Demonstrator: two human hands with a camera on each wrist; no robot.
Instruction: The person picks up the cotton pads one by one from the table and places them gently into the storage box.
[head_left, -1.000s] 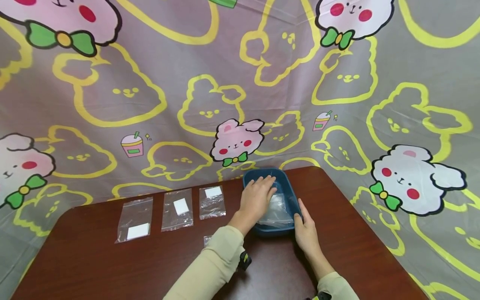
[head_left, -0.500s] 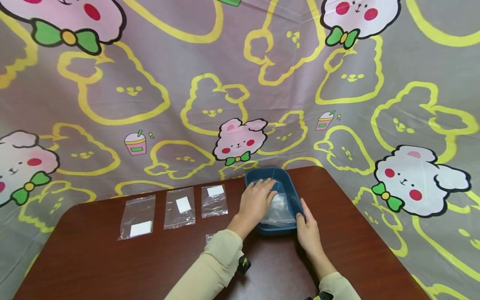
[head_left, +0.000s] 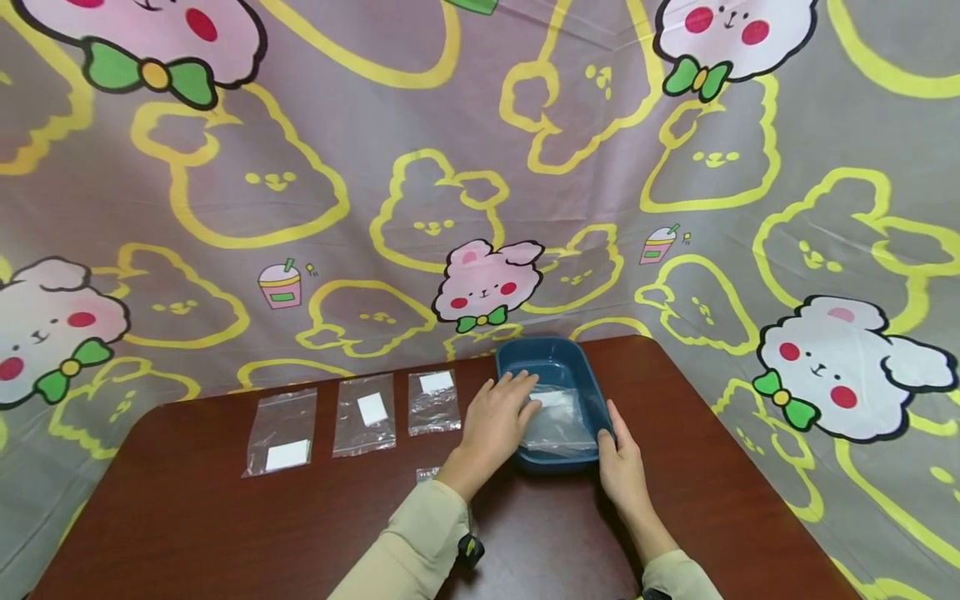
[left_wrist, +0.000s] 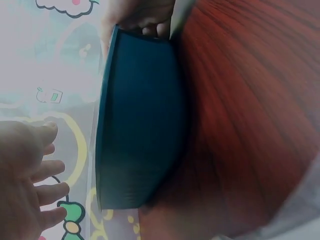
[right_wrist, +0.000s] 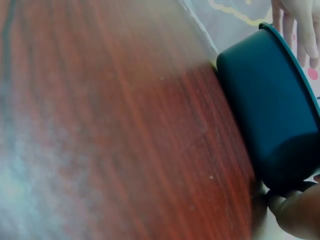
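Observation:
A blue plastic bin [head_left: 551, 467] stands on the table, with clear zip bags [head_left: 562, 429] lying inside it. My left hand [head_left: 497, 421] is over the bin's left rim, palm down, its fingers loosely extended and holding nothing. In the left wrist view the fingers of that left hand [left_wrist: 30, 180] are spread above the bin's edge. My right hand [head_left: 624, 462] grips the bin's near right side, thumb at the rim and fingers along the outer wall. The right wrist view has part of this right hand [right_wrist: 300, 210] at the bin's lower corner.
Left of the bin, three clear zip bags with white cards lie in a row: one at left [head_left: 281, 433], a middle bag [head_left: 365, 417] and a smaller bag [head_left: 434, 404]. Another small bag [head_left: 426, 474] is mostly hidden behind my left forearm. A patterned cloth [head_left: 397, 208] hangs behind the brown table [head_left: 187, 517].
My left hand has drawn back from over the bags toward the bin's left rim, uncovering more of them. My right hand keeps its grip. The head view has shifted slightly.

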